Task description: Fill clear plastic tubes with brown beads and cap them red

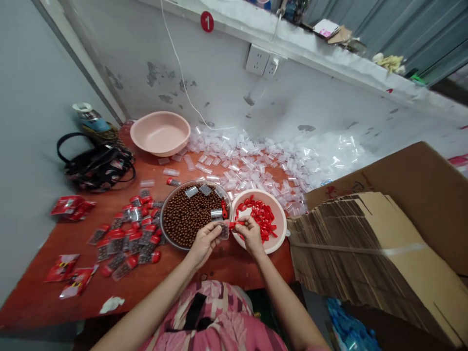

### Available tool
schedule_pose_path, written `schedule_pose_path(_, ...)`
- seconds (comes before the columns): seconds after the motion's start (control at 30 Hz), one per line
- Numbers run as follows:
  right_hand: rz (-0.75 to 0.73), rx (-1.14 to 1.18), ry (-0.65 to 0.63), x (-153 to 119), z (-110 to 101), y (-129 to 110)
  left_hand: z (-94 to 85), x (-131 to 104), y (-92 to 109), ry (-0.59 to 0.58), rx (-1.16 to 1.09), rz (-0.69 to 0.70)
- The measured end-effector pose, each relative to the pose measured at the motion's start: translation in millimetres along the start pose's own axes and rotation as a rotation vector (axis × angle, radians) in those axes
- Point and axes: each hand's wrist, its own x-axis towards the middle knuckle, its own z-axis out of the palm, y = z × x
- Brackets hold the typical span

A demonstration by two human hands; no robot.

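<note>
My left hand point(205, 243) is closed round a small clear plastic container point(224, 230) with dark balls inside. At its open end, my right hand point(251, 235) pinches a red cap point(234, 225); whether the cap is seated I cannot tell. Below the fingers stands a round bowl of brown balls point(190, 214), with a few clear containers lying on top. Touching it on the right is a pale pink bowl point(283, 229) holding loose red caps point(261, 214). Filled containers with red caps point(135, 239) lie heaped left of the bowls.
Empty clear containers point(248, 156) spread along the wall behind the bowls. An empty pink basin point(161, 131) and a black handbag point(98, 163) stand at the back left. Red packets point(62, 268) lie on the left. Stacked flat cardboard point(340, 248) blocks the right side.
</note>
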Motion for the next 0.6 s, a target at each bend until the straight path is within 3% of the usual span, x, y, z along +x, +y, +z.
schedule_pose_path(0.1,-0.005,-0.193,-0.143,-2.4,-3.1,-4.3,-6.2,-2.0,0.8,-0.039,0.133,0.014)
schedule_pose_path(0.3,0.268,-0.230,-0.426,0.0,5.3,-16.2,-12.6,-3.6,5.5,-0.144,0.493,0.159)
schedule_pose_path(0.4,0.323,-0.168,-0.492,-0.7,8.9,-19.5,-13.7,-5.7,7.4,-0.185,0.507,0.179)
schedule_pose_path(0.6,0.526,-0.005,-0.596,-7.6,9.2,-12.4,-14.0,-10.5,10.8,-0.112,0.359,0.168)
